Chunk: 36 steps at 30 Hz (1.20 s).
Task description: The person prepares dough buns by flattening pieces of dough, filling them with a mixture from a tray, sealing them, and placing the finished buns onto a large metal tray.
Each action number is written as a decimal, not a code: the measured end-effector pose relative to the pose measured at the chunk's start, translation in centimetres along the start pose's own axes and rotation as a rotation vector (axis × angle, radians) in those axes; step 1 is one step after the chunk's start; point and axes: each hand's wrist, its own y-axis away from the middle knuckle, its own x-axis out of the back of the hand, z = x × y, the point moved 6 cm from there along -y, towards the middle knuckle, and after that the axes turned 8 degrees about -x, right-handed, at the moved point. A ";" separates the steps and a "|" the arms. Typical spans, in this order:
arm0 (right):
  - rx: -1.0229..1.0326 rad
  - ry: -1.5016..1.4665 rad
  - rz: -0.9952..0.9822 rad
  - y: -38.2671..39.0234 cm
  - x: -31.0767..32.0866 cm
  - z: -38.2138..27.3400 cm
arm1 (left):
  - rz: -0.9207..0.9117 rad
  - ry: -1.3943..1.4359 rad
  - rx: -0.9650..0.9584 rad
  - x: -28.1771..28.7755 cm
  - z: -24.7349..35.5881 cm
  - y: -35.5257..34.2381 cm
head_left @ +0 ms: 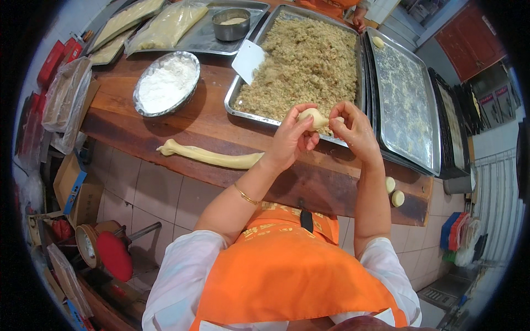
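My left hand (293,135) holds a pale, rounded piece of dough (310,118) up over the near edge of a metal tray of crumbly mixture (301,66). My right hand (353,132) pinches at the right end of that piece with closed fingers. A long dough rope (215,158) lies on the wooden table (124,124) to the left of my left hand. Two small dough discs (397,198) sit on the table at the right, beside my right forearm. A white flat card (247,62) rests on the left rim of the mixture tray.
A bowl of white flour (165,81) is at the left, behind it trays with bagged dough (165,25) and a metal pot (231,30). Stacked metal trays (403,110) stand at the right. Another person's hand (359,22) shows at the far side. A red stool (115,255) stands below left.
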 end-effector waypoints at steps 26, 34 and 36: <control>0.353 0.357 0.000 2.7 -1.5 -4.5 | -0.095 -0.408 0.016 0.6 -0.2 0.3; 0.345 0.393 -0.047 4.6 -1.2 -3.1 | -0.202 -0.248 0.249 -1.3 -0.6 2.6; 0.352 0.398 -0.063 5.2 -1.4 -2.6 | -0.365 -0.570 0.059 -1.3 -0.6 3.3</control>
